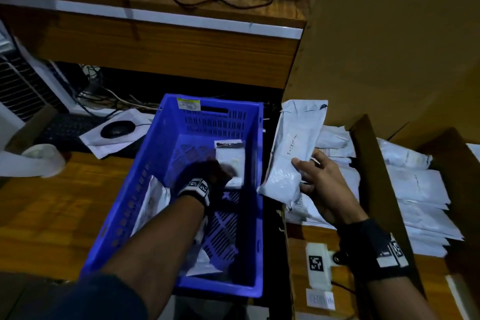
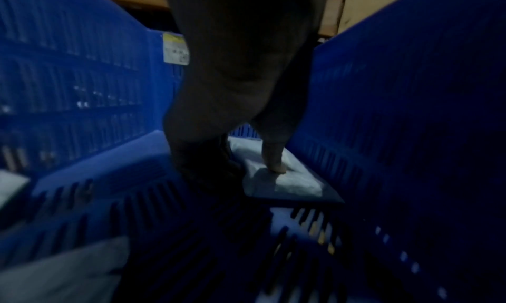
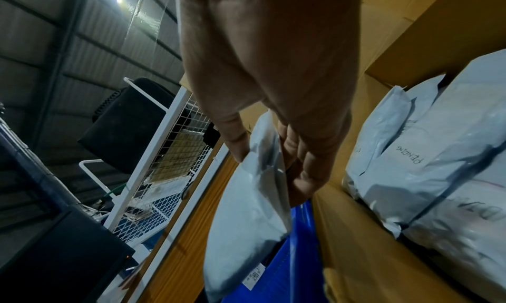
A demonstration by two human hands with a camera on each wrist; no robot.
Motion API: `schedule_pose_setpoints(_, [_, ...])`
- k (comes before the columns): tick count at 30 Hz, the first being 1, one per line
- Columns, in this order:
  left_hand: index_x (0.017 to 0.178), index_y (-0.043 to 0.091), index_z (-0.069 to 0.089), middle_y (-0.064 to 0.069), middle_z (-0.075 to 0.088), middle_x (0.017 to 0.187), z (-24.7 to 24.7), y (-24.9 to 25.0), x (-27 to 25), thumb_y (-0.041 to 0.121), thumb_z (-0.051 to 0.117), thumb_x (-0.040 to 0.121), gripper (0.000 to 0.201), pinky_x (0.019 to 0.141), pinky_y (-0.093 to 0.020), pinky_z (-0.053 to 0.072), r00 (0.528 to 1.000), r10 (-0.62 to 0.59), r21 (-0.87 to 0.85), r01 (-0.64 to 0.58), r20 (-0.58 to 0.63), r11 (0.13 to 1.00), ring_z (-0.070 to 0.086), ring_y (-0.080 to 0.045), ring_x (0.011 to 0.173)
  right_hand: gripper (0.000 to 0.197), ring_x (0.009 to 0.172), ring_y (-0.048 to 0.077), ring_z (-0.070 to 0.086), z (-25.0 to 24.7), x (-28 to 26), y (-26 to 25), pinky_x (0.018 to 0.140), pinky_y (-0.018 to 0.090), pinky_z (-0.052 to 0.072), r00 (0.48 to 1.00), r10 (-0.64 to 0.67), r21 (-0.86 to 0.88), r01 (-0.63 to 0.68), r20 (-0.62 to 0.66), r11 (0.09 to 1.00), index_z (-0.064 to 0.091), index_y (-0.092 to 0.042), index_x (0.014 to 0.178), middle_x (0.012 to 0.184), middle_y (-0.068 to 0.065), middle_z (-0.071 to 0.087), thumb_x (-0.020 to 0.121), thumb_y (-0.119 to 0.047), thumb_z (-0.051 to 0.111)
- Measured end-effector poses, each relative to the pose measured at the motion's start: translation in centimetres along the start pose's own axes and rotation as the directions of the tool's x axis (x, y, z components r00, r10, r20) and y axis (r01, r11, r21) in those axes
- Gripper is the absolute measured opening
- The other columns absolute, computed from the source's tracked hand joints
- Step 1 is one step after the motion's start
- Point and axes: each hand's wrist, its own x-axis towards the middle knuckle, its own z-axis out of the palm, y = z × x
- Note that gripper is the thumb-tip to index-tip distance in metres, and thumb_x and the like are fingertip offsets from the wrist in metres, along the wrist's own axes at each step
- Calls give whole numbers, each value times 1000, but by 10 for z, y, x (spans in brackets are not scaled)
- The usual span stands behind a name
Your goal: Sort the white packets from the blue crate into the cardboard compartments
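Observation:
The blue crate (image 1: 155, 163) stands in the middle on the wooden floor. My left hand (image 1: 207, 171) reaches down inside it. A straight fingertip (image 2: 276, 167) presses on a small white packet (image 2: 282, 182) lying on the crate floor, with the thumb at the packet's left edge. More white packets (image 1: 153, 202) lie at the crate's near left. My right hand (image 1: 306, 163) grips a long white packet (image 1: 291, 143) between thumb and fingers. It holds the packet upright just right of the crate, over the left cardboard compartment (image 1: 293, 254). A cardboard divider (image 1: 368, 163) separates a second compartment stacked with packets (image 1: 415, 184).
A wooden desk (image 1: 181, 41) with tangled cables stands behind the crate. A keyboard (image 1: 65, 130) and a mouse (image 1: 118, 128) lie at the left, near a white roll (image 1: 44, 161). A white wire rack (image 3: 164, 156) stands beyond. Tall cardboard walls (image 1: 389, 47) close the right side.

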Motion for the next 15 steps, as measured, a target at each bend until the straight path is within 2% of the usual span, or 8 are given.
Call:
schedule_pose_setpoints(2, [147,28,57,-10,54,153,6,0,1,59,40,110,52,110,-39,39,996,60,-21,-61,-60,998,52,-36,139,33,115,31,73,0,3,3,95,50,60,1000,9,5,-9,-16,1000,61,-12,134,123,12,75,102,-9,66])
schedule_pose_setpoints(4, [134,36,68,-3,65,144,19,-17,24,87,46,89,71,101,-36,50,998,46,-109,-52,-53,993,64,-30,125,32,115,33,73,-1,4,3,99,53,59,999,15,7,-15,-34,1000,62,-12,133,123,17,74,101,-8,67])
schedule_pose_setpoints(5, [127,33,72,-4,70,135,20,-25,33,90,59,74,79,99,-37,53,1000,16,-214,-19,-16,977,68,-29,117,32,115,33,73,-1,4,2,98,53,59,999,16,7,-15,-43,1000,62,-11,132,123,19,73,101,-8,67])
schedule_pose_setpoints(7, [117,17,79,-13,75,121,44,-58,83,68,79,61,76,99,-42,57,998,31,-424,-4,57,906,71,-30,107,31,113,32,74,-1,3,1,94,48,60,998,20,7,-20,-59,1000,61,-10,133,124,17,74,102,-8,66])
schedule_pose_setpoints(10, [78,5,72,-16,69,82,-2,-38,43,34,92,71,36,79,-49,56,996,61,-616,-4,71,788,63,-26,77,33,115,30,73,1,0,-6,92,44,59,997,14,26,-12,-74,1000,58,-11,134,125,13,75,102,-11,67])
schedule_pose_setpoints(11, [73,8,65,-13,63,74,-18,-33,31,24,90,80,31,69,-41,54,996,77,-671,-35,33,741,59,-24,71,33,114,28,73,4,-3,-10,92,43,57,996,11,35,-8,-83,999,57,-13,134,125,12,75,102,-13,67])
schedule_pose_setpoints(13, [92,7,62,-10,69,84,-48,-22,4,17,80,93,20,62,-30,56,999,41,-750,-31,-6,661,66,-23,75,36,106,22,71,10,-9,-15,86,38,52,995,-1,48,6,-104,999,51,-19,136,117,8,74,103,-16,66])
schedule_pose_setpoints(15, [110,11,61,-8,75,105,-71,-14,-23,17,77,96,22,66,-36,63,993,77,-827,-118,-90,550,72,-22,89,47,93,21,63,17,-15,-19,79,38,45,994,-24,37,28,-111,999,40,-27,144,100,13,65,105,-18,64])
